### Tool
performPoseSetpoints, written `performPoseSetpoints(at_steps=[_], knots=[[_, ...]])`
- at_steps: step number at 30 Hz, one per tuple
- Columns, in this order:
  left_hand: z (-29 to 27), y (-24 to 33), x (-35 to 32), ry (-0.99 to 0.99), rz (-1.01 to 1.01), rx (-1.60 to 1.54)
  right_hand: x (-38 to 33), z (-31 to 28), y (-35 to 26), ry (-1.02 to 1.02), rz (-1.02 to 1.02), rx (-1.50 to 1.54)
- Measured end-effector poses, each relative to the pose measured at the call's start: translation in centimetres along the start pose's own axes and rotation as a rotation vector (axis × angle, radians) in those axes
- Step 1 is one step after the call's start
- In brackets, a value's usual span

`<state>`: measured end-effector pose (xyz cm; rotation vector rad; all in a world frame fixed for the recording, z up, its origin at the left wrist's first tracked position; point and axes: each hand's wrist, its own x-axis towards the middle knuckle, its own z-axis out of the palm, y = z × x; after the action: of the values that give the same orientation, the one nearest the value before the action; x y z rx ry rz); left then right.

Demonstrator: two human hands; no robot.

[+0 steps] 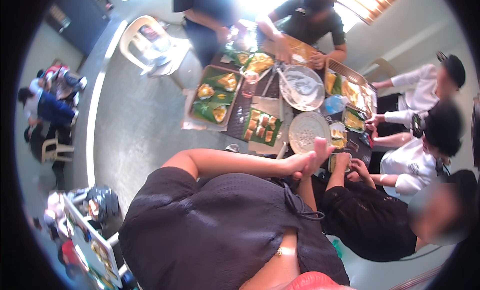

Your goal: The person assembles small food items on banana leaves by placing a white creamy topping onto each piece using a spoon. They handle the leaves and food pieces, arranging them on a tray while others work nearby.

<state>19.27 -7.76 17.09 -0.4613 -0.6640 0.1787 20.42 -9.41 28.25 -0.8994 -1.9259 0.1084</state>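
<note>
My left hand comes across my chest from the left. It meets my right hand just in front of me. The right hand points up, with its fingers straight and close together. The left hand lies flat against it. I cannot tell if it curls around it. I see nothing held in either hand.

The nearest thing is a round plate with little dots on it. It sits on the dark counter, just past my fingertips. Beside it, to the left, lies a green leaf with yellow and brown bits of food on it. A big shiny bowl stands farther back, and a tray with more leaves and food is well off to the left.

A person in black sits close on my right. Their hand is near a small cup, almost touching my right hand.

I think it is best to keep both elbows tucked in here. That way I do not bump that person. It also seems wise to keep my hands low and slow over the plate, since the food is packed close together.
</note>
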Motion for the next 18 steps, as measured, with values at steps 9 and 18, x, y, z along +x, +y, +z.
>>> performPoseSetpoints(at_steps=[9,18], knots=[[14.2,-9.3,3.2,0.446,0.386,1.771,-2.0,-1.4,-0.3,-0.002,0.042,0.046],[10.9,-8.8,2.4,0.375,0.489,1.967,-3.3,-2.3,0.0,-0.027,0.082,0.063]])
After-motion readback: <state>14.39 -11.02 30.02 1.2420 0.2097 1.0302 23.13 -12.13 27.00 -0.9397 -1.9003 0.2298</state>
